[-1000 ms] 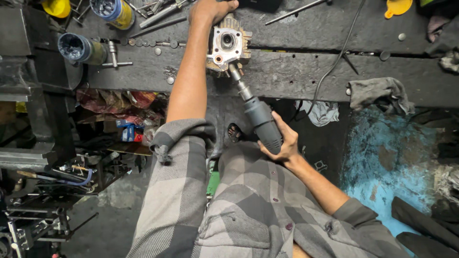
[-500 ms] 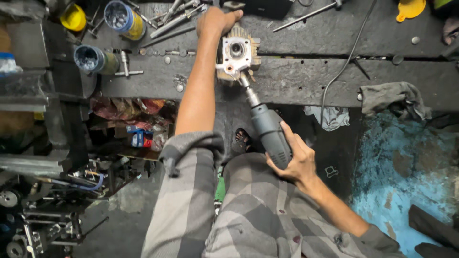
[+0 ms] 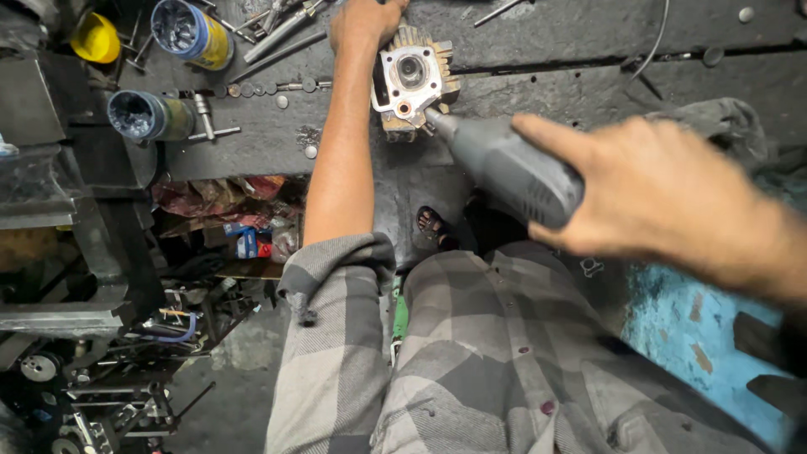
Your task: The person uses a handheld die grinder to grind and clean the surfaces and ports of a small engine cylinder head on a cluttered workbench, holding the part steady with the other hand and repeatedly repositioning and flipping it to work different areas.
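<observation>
A finned metal engine cylinder block (image 3: pixel 412 80) with a round bore sits on the dark workbench (image 3: pixel 538 76). My left hand (image 3: pixel 363 23) rests on its far left side, holding it steady. My right hand (image 3: pixel 647 197) grips a grey hand-held rotary tool (image 3: pixel 508 168), large and close to the camera. The tool's tip touches the block's front right corner near a small hole.
Two blue-and-yellow cans (image 3: pixel 187 32) (image 3: pixel 145 115) lie on the bench at left with a yellow cap (image 3: pixel 94 38), loose bolts and wrenches (image 3: pixel 277 25). A grey rag (image 3: pixel 731 126) and a cable (image 3: pixel 651 42) lie at right. Cluttered shelves (image 3: pixel 218 219) sit below the bench.
The view has moved closer. My right hand with the rotary tool has risen towards the camera, and the tool now angles in from the right. My left hand stays on the block.
</observation>
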